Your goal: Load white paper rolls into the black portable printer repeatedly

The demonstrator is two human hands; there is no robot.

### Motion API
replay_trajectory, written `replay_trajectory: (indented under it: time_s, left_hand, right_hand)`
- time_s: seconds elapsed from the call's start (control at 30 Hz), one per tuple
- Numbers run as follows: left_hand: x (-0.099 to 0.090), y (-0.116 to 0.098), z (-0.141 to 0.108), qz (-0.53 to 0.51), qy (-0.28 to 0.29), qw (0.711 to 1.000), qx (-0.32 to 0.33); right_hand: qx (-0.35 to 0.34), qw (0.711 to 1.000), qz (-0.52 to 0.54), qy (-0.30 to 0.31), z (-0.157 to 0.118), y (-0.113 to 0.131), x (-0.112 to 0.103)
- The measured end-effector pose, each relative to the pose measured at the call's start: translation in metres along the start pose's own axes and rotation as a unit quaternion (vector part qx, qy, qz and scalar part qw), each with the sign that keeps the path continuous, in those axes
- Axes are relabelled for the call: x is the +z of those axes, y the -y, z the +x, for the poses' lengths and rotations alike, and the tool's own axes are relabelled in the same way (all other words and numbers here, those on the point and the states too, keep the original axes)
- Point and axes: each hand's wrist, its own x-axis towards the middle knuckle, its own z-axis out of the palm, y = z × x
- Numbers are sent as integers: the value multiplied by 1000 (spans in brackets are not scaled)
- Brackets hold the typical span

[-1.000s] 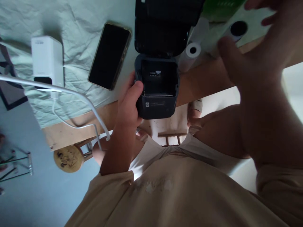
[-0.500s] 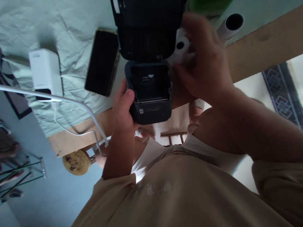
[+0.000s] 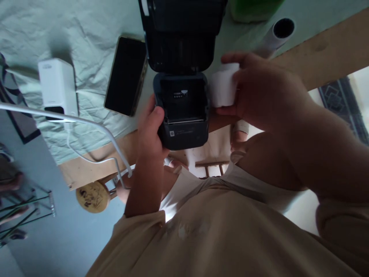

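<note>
At the near edge of the table (image 3: 302, 57), a small dark printer (image 3: 184, 111) sits with its lid (image 3: 181, 34) flipped up and its bay empty, left hand (image 3: 150, 132) clamped on its left side, thumb on the rim. Just right of it, right hand (image 3: 259, 92) grips a white paper roll (image 3: 223, 86). Left on the wrinkled cloth (image 3: 72, 27): phone (image 3: 125, 75), white charger (image 3: 57, 88); far right, a cardboard tube (image 3: 275, 34).

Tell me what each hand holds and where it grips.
Left hand grips the open printer by its front left corner. Right hand grips the white paper roll around its side.
</note>
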Motion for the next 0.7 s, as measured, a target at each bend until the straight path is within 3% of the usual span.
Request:
replay_trajectory:
  time_s: [0.43, 0.53, 0.63, 0.7]
  left_hand:
    - [6, 0, -1, -23, -7, 999, -34]
    - [5, 1, -2, -16, -16, 1000, -13]
    - [0, 2, 0, 0, -8, 1000, 4]
    - [-5, 4, 1, 18, -12, 1000, 11]
  right_hand:
    - [4, 1000, 21, 11, -1, 0, 4]
    - [-92, 995, -37, -4, -7, 2, 4]
    - [-248, 949, -192, -35, -13, 6, 2]
    - [-269, 932, -241, -21, -13, 7, 2]
